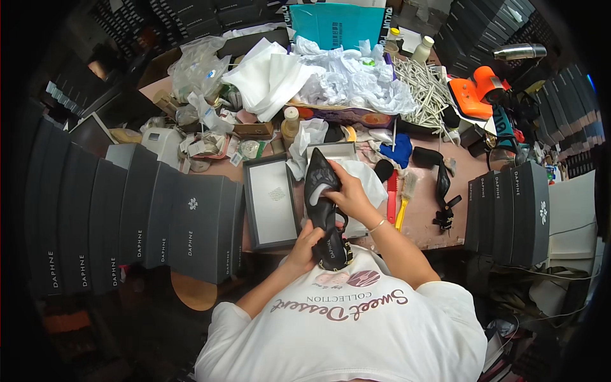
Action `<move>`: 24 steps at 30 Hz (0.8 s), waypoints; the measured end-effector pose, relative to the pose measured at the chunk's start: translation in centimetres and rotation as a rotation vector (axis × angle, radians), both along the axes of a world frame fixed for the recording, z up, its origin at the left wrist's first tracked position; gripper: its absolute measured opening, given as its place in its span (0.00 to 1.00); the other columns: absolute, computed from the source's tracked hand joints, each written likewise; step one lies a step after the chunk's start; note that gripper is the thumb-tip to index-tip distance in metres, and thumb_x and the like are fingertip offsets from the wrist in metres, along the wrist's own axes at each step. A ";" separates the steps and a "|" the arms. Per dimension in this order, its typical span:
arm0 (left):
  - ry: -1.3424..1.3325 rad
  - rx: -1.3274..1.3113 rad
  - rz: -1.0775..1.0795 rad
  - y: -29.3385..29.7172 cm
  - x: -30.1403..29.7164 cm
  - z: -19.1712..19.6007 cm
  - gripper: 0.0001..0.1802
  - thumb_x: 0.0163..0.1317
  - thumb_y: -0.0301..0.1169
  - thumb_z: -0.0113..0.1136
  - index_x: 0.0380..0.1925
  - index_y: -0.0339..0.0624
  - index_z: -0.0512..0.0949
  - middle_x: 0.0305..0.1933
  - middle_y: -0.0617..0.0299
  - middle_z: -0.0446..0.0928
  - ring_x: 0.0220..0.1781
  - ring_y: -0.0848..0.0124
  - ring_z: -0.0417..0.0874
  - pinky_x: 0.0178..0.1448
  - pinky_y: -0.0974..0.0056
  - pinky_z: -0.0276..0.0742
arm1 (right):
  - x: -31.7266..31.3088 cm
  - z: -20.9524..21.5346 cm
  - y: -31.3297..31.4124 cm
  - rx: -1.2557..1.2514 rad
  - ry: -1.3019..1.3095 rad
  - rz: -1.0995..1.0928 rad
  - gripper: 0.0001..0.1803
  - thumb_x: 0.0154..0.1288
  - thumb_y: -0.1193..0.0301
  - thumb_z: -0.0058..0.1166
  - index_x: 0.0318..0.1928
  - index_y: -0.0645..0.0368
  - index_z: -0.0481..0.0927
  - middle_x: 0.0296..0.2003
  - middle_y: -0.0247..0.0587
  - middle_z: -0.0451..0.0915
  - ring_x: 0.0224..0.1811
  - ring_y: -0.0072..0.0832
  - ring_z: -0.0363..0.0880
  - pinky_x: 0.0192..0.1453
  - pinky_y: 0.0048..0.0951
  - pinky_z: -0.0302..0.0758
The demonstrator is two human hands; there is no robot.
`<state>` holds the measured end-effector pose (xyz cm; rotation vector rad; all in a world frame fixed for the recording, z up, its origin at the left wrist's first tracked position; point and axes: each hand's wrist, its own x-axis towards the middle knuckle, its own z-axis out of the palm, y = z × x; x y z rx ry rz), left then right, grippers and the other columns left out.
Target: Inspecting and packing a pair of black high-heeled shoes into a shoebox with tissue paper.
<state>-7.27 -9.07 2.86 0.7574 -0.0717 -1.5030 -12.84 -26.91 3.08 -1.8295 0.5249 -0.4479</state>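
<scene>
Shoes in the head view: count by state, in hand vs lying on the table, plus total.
Held: 1, black shoe, left hand at its heel end, right hand at its toe end.
On the table: 1, second black shoe to the right.
Total: 2

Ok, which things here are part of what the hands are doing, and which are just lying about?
In use: glossy black pointed shoe, held by left hand and right hand; white tissue paper; open grey box lid.
Lying about: second black shoe, orange tool, stacked dark boxes.
</scene>
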 end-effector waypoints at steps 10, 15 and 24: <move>-1.305 -0.012 0.140 -3.1 5.8 1.6 0.37 0.63 0.34 0.60 0.67 0.31 0.54 0.59 0.46 0.67 0.56 0.57 0.76 0.57 0.60 0.74 | -0.8 3.7 0.6 -0.096 -0.008 0.114 0.40 0.53 0.81 0.58 0.68 0.60 0.57 0.45 0.52 0.79 0.43 0.35 0.80 0.47 0.31 0.76; -1.785 -0.127 0.235 -3.0 6.0 0.0 0.32 0.64 0.31 0.58 0.64 0.28 0.61 0.51 0.40 0.73 0.50 0.49 0.78 0.52 0.57 0.76 | -1.9 4.0 -0.1 -0.013 0.045 0.203 0.42 0.58 0.74 0.61 0.70 0.63 0.54 0.47 0.48 0.78 0.43 0.26 0.78 0.45 0.28 0.76; -1.704 -0.038 0.279 -6.1 5.1 -3.3 0.27 0.64 0.27 0.55 0.61 0.28 0.64 0.53 0.38 0.73 0.48 0.48 0.80 0.48 0.59 0.77 | -1.7 0.6 0.4 -0.227 -0.050 -0.161 0.32 0.61 0.71 0.59 0.63 0.63 0.63 0.45 0.56 0.78 0.44 0.42 0.80 0.48 0.34 0.74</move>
